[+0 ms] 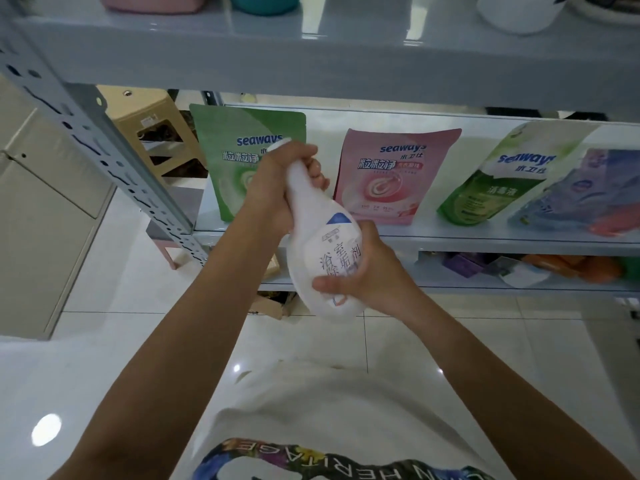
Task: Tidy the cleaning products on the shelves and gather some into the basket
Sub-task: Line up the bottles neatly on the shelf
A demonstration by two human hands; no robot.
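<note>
1. White T-shirt (311,420) with printed lettering lies closest; two bare forearms extend from it.
2. One white bottle (327,258), tilted, held clear of the shelving: left hand (277,188) closed around its neck, right hand (363,271) clasped on its body.
3. Four refill pouches stand on the grey shelf (450,237): green pouch (235,161), pink pouch (391,178), green-white pouch (498,174), purple pouch (581,192).
4. Floor: glossy white tile (104,341).

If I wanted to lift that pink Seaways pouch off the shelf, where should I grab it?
Probably by the flat top edge of the pink pouch, coming from the front and above. It stands upright, leaning back, with a bulging lower body that looks harder to pinch, and gaps separate it from its neighbours.
</note>
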